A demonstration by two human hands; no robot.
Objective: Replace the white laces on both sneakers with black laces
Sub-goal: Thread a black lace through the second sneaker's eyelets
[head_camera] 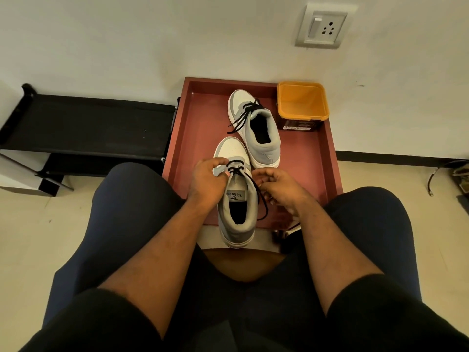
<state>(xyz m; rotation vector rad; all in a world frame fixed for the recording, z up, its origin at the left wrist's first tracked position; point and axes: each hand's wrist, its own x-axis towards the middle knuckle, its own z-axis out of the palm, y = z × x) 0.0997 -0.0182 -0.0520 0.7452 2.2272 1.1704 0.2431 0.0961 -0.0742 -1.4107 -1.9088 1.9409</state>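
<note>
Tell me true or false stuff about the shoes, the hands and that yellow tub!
1. The far grey-and-white sneaker lying on the reddish-brown tray has black laces. True.
2. The square yellow plastic tub is full of white laces. False: it looks empty inside.
3. The right hand pinches the black lace of the near grey-and-white sneaker. True.
4. The left hand rests flat on the floor. False: it holds the near sneaker at its tongue, fingers curled.
5. The yellow tub sits in the tray's far right corner, beside the far sneaker. True.
6. The wall socket has a plug in it. False: its holes are bare.
</note>
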